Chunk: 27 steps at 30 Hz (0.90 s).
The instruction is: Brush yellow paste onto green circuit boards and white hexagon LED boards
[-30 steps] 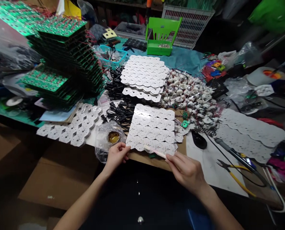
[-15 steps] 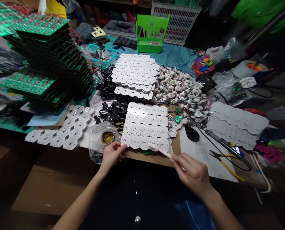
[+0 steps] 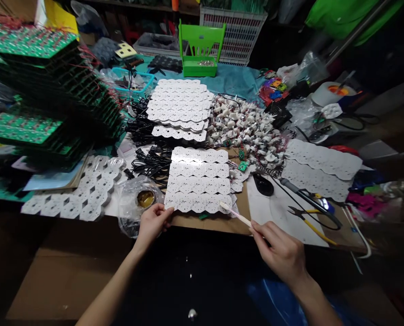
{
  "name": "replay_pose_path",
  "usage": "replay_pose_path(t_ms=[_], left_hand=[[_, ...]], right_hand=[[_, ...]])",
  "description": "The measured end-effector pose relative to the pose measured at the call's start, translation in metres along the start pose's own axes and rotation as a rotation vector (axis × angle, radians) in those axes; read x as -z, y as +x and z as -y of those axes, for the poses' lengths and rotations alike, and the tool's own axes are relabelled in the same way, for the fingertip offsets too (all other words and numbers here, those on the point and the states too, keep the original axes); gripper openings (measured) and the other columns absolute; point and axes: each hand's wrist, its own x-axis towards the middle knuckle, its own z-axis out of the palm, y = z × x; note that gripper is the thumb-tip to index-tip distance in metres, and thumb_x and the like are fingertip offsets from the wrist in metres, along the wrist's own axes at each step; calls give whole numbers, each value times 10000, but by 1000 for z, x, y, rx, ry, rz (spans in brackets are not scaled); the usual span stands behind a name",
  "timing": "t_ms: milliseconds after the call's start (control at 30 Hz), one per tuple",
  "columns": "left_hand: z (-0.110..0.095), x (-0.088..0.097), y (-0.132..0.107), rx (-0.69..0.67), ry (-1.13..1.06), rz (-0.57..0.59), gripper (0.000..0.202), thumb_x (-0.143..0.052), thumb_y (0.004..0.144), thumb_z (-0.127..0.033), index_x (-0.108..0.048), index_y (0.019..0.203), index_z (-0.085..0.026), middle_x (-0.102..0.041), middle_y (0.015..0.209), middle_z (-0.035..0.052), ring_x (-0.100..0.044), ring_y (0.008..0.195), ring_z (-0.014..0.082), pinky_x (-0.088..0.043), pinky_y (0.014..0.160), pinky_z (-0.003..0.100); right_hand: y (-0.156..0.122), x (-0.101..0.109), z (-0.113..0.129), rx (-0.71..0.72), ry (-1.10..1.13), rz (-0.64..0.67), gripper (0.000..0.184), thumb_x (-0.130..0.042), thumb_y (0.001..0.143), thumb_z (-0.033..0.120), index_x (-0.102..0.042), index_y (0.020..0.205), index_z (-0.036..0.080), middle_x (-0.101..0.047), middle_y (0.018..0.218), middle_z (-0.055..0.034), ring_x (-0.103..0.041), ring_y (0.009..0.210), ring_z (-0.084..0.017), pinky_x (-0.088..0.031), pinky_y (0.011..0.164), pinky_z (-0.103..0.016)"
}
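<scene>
A white circuit board panel (image 3: 198,181) with scalloped edges and diamond-shaped gaps lies before me at the table's front edge. My left hand (image 3: 154,224) pinches its lower left corner between thumb and fingers. In my right hand (image 3: 279,249) is a toothbrush (image 3: 240,218), held by the handle end. Its head rests at the right part of the panel's front row. Other white pieces stick out from under the panel's right side. Left of the panel, an open round tin (image 3: 145,198) with amber contents sits in a clear plastic bag (image 3: 125,206).
Behind the panel stands a stack of white panels (image 3: 179,102), beside a heap of small white parts (image 3: 245,122). Tall stacks of green boards (image 3: 35,45) rise at left. Yellow-handled cutters (image 3: 312,224) and a soldering iron (image 3: 300,192) lie at right.
The toothbrush head has moved right along the panel's front row, my right hand with it. My left hand keeps its hold on the corner. The whole view has shifted slightly.
</scene>
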Motion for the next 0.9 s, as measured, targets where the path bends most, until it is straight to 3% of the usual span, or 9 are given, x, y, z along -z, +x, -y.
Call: replay_pose_path(t_ms=[133,400,633,733,900], left_hand=[[-1,1,2,-10,28,28,451,-772,651,-553,-496,713,-201,-529,483,-66,-559,411,123,-390,356,182],[2,3,5,-45,22,48,433,-762,666,-530,-477,709,-207,-555,518,-57,-552,406,118,-389,354,187],[2,3,5,-46,9,64,429,-760,676,-514,-461,715,-209,-552,528,-58,-544,405,114,-382,351,184],[2,3,5,-43,20,71,426,-752,682,-514,-457,704,-209,-541,514,-61,-544,406,115,-379,353,182],[3,2,4,-45,60,60,425,-721,710,-543,-454,719,-212,-513,506,-74,-553,419,123,-385,358,185]], right_hand=[[-3,-6,2,0,-97,22,168,-574,962,198,-739,938,177,-605,623,14,-577,558,-87,-363,572,-243],[21,-20,-5,-59,-82,-68,176,-570,966,213,-727,894,176,-649,672,1,-605,606,-89,-357,581,-235],[44,-44,-11,-77,-224,-79,187,-574,965,261,-741,909,196,-643,665,6,-574,573,-95,-301,524,-263],[55,-43,-5,-47,-190,-93,208,-557,970,246,-739,885,195,-649,679,0,-571,585,-92,-308,533,-250],[60,-39,15,52,-138,-8,248,-519,978,221,-742,872,194,-616,658,-5,-542,581,-85,-300,536,-251]])
